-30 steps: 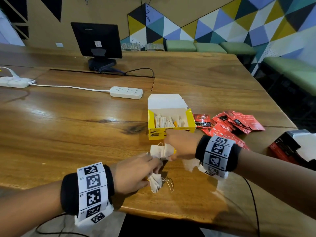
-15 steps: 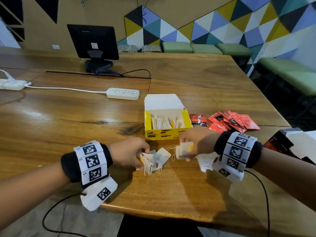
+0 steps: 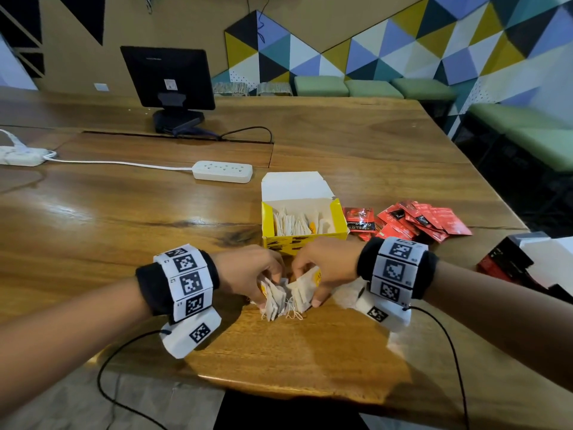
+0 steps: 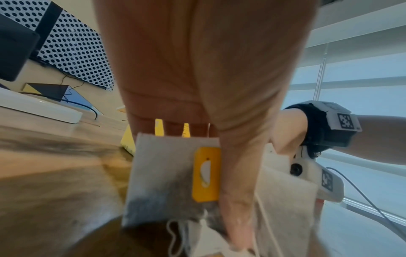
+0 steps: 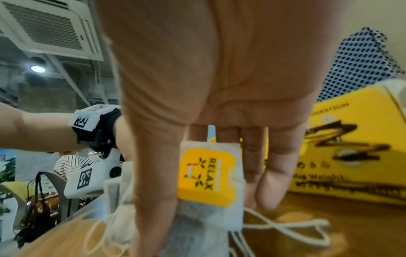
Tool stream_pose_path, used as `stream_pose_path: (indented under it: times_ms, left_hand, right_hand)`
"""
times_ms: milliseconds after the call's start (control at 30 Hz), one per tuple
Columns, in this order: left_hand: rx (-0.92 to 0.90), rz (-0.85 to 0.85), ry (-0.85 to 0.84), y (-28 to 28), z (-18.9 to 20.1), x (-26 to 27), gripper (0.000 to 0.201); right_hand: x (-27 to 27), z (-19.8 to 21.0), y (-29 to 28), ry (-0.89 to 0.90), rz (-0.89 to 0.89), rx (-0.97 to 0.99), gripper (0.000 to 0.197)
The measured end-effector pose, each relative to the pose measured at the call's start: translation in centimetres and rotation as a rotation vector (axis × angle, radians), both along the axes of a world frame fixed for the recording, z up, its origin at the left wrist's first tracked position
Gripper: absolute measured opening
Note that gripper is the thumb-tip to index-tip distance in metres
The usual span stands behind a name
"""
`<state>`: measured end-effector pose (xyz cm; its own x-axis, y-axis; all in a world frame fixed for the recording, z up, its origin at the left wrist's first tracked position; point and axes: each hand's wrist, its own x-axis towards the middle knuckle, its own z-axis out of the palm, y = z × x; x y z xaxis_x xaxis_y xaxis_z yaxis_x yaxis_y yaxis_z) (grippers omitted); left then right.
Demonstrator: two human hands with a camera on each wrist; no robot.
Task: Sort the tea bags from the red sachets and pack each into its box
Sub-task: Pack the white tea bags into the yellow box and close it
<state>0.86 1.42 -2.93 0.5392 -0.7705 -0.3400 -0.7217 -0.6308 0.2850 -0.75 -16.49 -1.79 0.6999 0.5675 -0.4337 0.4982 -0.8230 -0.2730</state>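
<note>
Head view: both hands meet at frame centre, just below the yellow box (image 3: 305, 238). Left hand (image 3: 248, 274) pinches a fanned stack of tea bags (image 3: 274, 297), fingers curled round them. Right hand (image 3: 325, 268) grips a second bunch of tea bags (image 3: 305, 288), thumb low on the near side, fingers over the top. The two bunches touch, their strings trailing onto the wooden table (image 3: 124, 231). Box lid is open, more bags standing inside. Red sachets (image 3: 418, 220) are piled right of the box, apart from both hands. A red and black box (image 3: 508, 263) sits at the right edge. Power strip (image 3: 222, 171) upper centre-left, monitor (image 3: 169, 77) above it.

Left wrist view: left hand (image 4: 197, 78) fills the centre; thumb presses a tea bag (image 4: 162, 182) with a yellow tag against the fingers behind. Other bags sit lower right, blurred. The right wrist is at the right edge.

Right wrist view: right hand (image 5: 219, 78) centre, thumb and fingers clamping a tea bag (image 5: 211, 200) with a yellow "RELAX" tag. Yellow box (image 5: 351, 151) at the right, just beside the fingers. Strings lie on the table at the bottom.
</note>
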Motion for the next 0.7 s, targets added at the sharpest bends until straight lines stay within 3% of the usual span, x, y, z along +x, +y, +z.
stream_pose_path:
  times_ms: [367,500,567,700]
  left_hand:
    - [-0.032,0.029,-0.001,1.3,-0.2,-0.5,0.026]
    - [-0.097,0.046,0.069,1.1,-0.1,-1.2,0.045]
    - [-0.059,0.057,0.053,0.6,-0.3,-1.4,0.053]
    - [0.005,0.003,-0.057,0.1,-0.4,-1.9,0.041]
  right_hand:
    - [-1.1,-0.5,-2.5,-0.020,-0.198,0.048,0.032]
    - [-0.9,-0.5,-3.1,-0.014,-0.317,0.126,0.045]
    - [-1.0,-0.8,-2.3,-0.059,-0.299,0.086,0.050]
    - [-1.1,-2.1,0.2,-0.110,-0.181,0.046,0.044]
